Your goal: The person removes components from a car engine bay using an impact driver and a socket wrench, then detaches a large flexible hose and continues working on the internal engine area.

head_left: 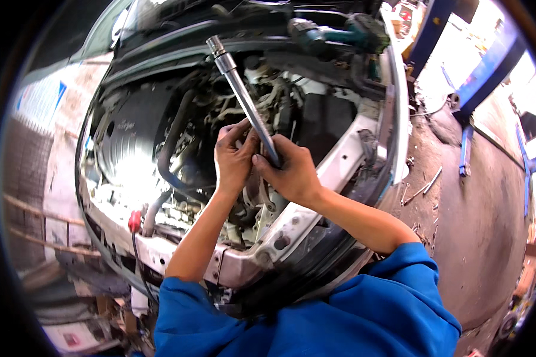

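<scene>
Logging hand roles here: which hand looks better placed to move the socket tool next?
Probably the right hand: it is closed on the lower end of the socket tool. The left hand is beside it, and its grip is hard to make out.

The bar [243,96] is glossy metal, the sleeve [402,273] matt cloth.

We are seeing glare washing across the engine cover [131,131] (the upper right is bleaching too), highlights gleaming along the chrome tool [243,95], shadow darkening the upper left, fisheye distortion bowing edges.
</scene>
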A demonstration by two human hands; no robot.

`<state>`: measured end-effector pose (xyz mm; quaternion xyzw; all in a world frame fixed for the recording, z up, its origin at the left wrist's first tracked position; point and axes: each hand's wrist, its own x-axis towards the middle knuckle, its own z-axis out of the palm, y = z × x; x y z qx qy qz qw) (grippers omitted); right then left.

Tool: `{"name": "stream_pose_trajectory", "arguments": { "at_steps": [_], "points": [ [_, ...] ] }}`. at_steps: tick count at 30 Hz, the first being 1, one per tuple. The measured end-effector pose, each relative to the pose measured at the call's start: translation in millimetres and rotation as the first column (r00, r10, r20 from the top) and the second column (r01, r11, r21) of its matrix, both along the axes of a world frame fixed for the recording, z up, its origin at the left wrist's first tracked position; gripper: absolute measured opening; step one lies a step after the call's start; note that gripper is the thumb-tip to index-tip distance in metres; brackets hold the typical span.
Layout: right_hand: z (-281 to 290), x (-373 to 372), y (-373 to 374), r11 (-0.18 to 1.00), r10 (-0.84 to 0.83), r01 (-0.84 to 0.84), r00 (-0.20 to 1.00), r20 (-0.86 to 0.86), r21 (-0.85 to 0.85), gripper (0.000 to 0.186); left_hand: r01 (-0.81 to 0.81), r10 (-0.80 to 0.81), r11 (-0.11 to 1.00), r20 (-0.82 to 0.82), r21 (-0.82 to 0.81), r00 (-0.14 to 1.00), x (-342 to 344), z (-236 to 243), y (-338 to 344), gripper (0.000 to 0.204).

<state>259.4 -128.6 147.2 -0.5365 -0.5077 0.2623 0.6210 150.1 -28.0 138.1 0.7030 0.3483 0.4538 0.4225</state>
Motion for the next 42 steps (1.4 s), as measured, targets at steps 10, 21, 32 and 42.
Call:
{"name": "stream_pose_trajectory", "arguments": {
  "at_steps": [10, 21, 32, 42],
  "points": [
    [15.0, 47.4, 2.6, 0.957, -0.281, 0.287, 0.951, -0.128, 0.033, 0.018, -0.033, 0.167, 0.716, -0.124, 0.697, 0.978, 76.1, 39.7, 8.0, 0.023],
    [28.2, 89.2, 1.2, 0.772, -0.561, 0.613, 0.782, -0.272, 0.171, 0.018, 0.197, -0.184, 0.977, -0.15, 0.077, 0.972, 168.3, 12.9, 82.0, 0.028],
    [35.0, 115.7, -17.0, 0.67, -0.577, 0.718, 0.664, -0.476, 0.188, 0.01, 0.22, 0.097, 0.819, -0.505, 0.53, 0.858, 256.3, -13.4, 92.1, 0.034],
    [38.0, 121.0, -17.0, 0.718, -0.541, 0.683, 0.668, -0.51, 0.132, 0.016, 0.159, 0.124, 0.832, -0.457, 0.532, 0.881, 288.8, -20.9, 90.0, 0.047]
  ]
}}
